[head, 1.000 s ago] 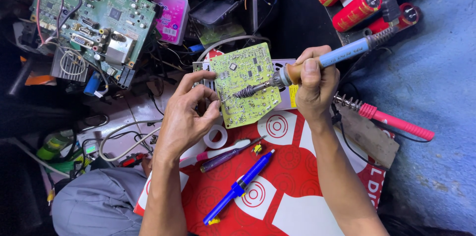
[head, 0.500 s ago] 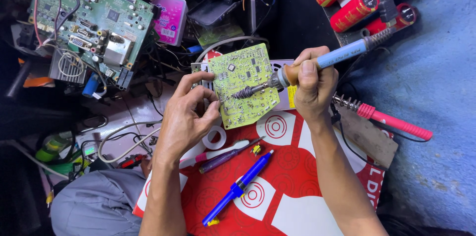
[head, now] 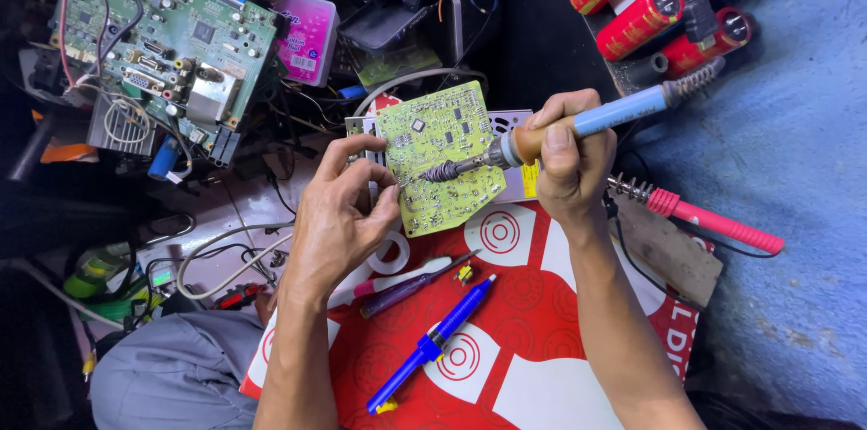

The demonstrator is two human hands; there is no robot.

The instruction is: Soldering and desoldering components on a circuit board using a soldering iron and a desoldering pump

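Observation:
A yellow-green circuit board (head: 442, 154) lies tilted over a grey metal box at the middle of the bench. My right hand (head: 564, 154) grips a soldering iron (head: 578, 123) with a blue and tan handle, its coiled tip resting on the board's left part. My left hand (head: 343, 213) pinches the board's left edge with thumb and fingers, close to the iron's tip; whether a thin wire is between the fingers I cannot tell.
A red and white printed sheet (head: 533, 340) covers the bench in front. On it lie a blue pen-like tool (head: 433, 344), a purple pen (head: 411, 285) and a white tape roll (head: 390, 254). A second iron with a pink handle (head: 704, 220) rests right. A large green board (head: 158, 42) and red capacitors (head: 637, 1) sit behind.
The iron's tip has shifted slightly left and down across the board, and my left fingers have closed in nearer to it. Nothing else moved.

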